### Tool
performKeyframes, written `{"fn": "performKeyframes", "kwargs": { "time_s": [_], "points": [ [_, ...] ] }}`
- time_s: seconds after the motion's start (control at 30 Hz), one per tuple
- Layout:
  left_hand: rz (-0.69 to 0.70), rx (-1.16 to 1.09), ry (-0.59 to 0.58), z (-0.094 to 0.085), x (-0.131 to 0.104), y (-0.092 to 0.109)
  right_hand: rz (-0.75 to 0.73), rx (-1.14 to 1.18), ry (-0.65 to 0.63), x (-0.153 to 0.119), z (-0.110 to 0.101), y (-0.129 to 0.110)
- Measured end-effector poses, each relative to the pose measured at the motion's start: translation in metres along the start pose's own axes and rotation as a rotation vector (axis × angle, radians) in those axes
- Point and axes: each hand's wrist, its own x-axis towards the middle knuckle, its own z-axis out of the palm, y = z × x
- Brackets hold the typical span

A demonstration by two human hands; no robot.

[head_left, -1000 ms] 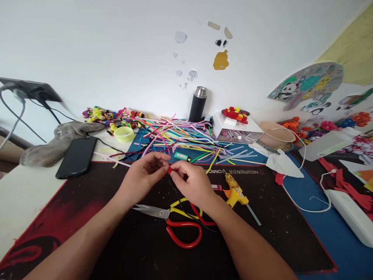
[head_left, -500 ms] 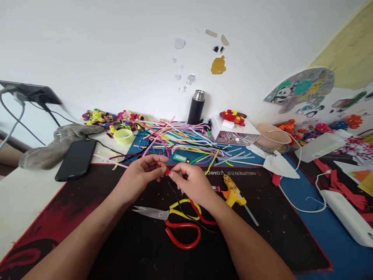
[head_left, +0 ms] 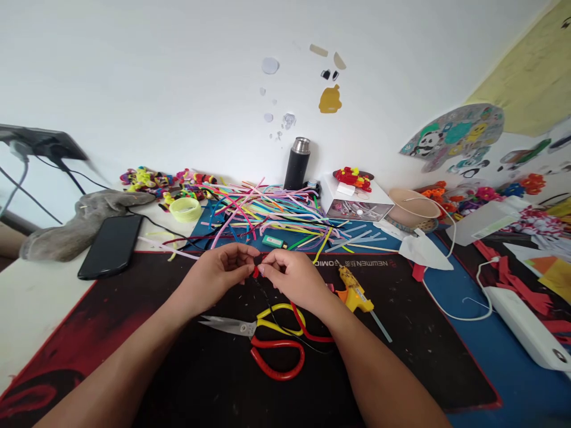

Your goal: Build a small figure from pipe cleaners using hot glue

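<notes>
My left hand (head_left: 218, 276) and my right hand (head_left: 294, 276) meet fingertip to fingertip above the black desk mat. Between them is a small red coil of pipe cleaner (head_left: 256, 271), pinched by thumb and forefinger on each side. A red length (head_left: 301, 321) runs out from under my right hand toward the wrist. Just below lie scissors (head_left: 250, 329) with one yellow and one red handle, blades pointing left. A thin dark cable hangs or lies beneath the fingers. To the right of my right hand rests a yellow glue gun (head_left: 354, 291) with a clear glue stick in it.
Behind the hands spreads a heap of coloured pipe cleaners (head_left: 267, 208), with a green-and-black USB-stick-like piece (head_left: 274, 242) in front. A black flask (head_left: 297, 166) and a white box (head_left: 377, 196) stand by the wall. At left lies a phone (head_left: 110, 246); at right, a white power strip (head_left: 526, 327).
The camera view has turned slightly right, so the surroundings sit a little farther left. Both hands keep their pinch on the red pipe cleaner, with the fingers shifting only slightly.
</notes>
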Motion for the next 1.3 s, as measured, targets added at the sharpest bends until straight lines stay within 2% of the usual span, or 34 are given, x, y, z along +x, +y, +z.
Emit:
{"fn": "performKeyframes", "kwargs": {
  "time_s": [0.23,0.43,0.7,0.93,1.17,1.3],
  "points": [
    [0.049,0.151,0.056,0.000,0.000,-0.003,0.049,0.105,-0.100,0.001,-0.001,0.010],
    [0.042,0.121,0.108,-0.004,0.000,-0.004,0.135,0.214,-0.169,0.002,-0.010,0.005],
    [-0.015,-0.031,0.011,-0.004,0.000,0.000,0.101,0.213,-0.077,0.002,-0.008,0.004],
    [-0.042,-0.005,-0.064,0.005,0.000,0.003,-0.005,0.138,-0.062,0.000,-0.003,0.006],
    [-0.048,0.067,-0.054,0.011,0.002,0.002,-0.072,-0.051,0.001,-0.003,0.004,-0.003],
    [-0.069,0.088,0.023,0.008,0.005,0.000,-0.110,-0.144,0.037,-0.006,0.007,-0.010]
  ]
}}
